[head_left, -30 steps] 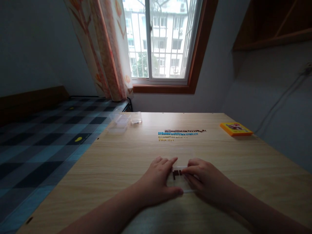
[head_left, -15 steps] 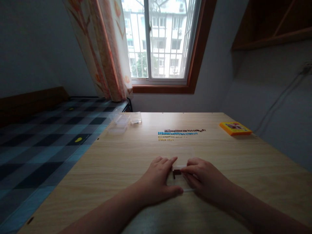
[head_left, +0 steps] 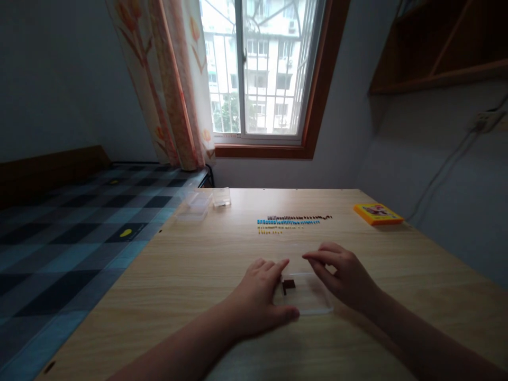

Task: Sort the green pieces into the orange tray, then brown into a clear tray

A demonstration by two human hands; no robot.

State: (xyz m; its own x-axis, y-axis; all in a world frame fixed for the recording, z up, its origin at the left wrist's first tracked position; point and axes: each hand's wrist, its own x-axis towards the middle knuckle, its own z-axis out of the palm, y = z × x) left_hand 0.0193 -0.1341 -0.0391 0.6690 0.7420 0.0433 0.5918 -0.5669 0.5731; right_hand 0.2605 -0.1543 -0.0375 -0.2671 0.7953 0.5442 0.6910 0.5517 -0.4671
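Note:
A clear plastic plate [head_left: 313, 299] lies flat on the wooden table [head_left: 198, 264] in front of me. A few small dark brown pieces [head_left: 288, 286] sit on its left part. My left hand [head_left: 257, 296] rests flat against the plate's left edge, fingers stretched, thumb along the near side. My right hand [head_left: 343, 275] hovers above the plate's right side with the fingers loosely curled and apart, nothing visible in them. Further back lie rows of small dark, blue and yellow pieces [head_left: 291, 222].
A yellow box [head_left: 377, 214] lies at the far right of the table. Clear plastic containers [head_left: 196, 205] and a small clear cup [head_left: 221, 197] stand at the far left corner. A bed with a checked cover [head_left: 71, 233] adjoins the table's left edge.
My right hand has lifted off the dark pieces and moved back and right, uncovering the plate. The left hand has stayed put. The view has tilted slightly.

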